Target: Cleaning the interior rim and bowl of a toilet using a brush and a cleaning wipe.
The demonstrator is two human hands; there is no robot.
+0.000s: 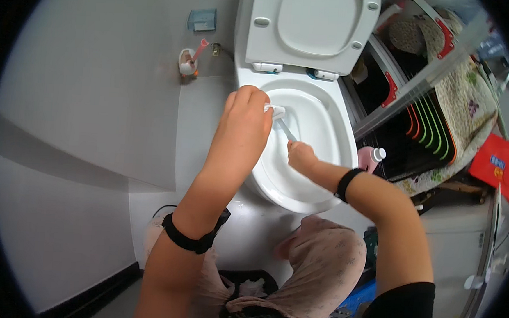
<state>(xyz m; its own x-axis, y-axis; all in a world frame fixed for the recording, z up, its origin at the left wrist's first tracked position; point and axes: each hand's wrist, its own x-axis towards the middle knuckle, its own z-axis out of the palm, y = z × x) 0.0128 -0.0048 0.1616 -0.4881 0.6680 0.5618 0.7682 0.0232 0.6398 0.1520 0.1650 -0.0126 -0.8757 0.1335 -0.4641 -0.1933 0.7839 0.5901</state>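
A white toilet bowl [342, 129] with its lid and seat raised is in front of me. My left hand [246, 115] is over the bowl's left rim, fingers curled down and closed on a small white piece [276, 111] that looks like a pad or folded wipe. My right hand [302, 157] is over the middle of the bowl, wrapped around a slim grey-white handle [287, 130]. The handle slants up to the left, and its far end meets the white piece. My left fingertips are mostly hidden behind the hand.
Right of the bowl stand a pink bottle [371, 158] with a white cap and a folding rack [388, 74]. A red packet [495, 164] is farther right. At the back left, a small white holder [187, 63] with a pink handle is by the wall.
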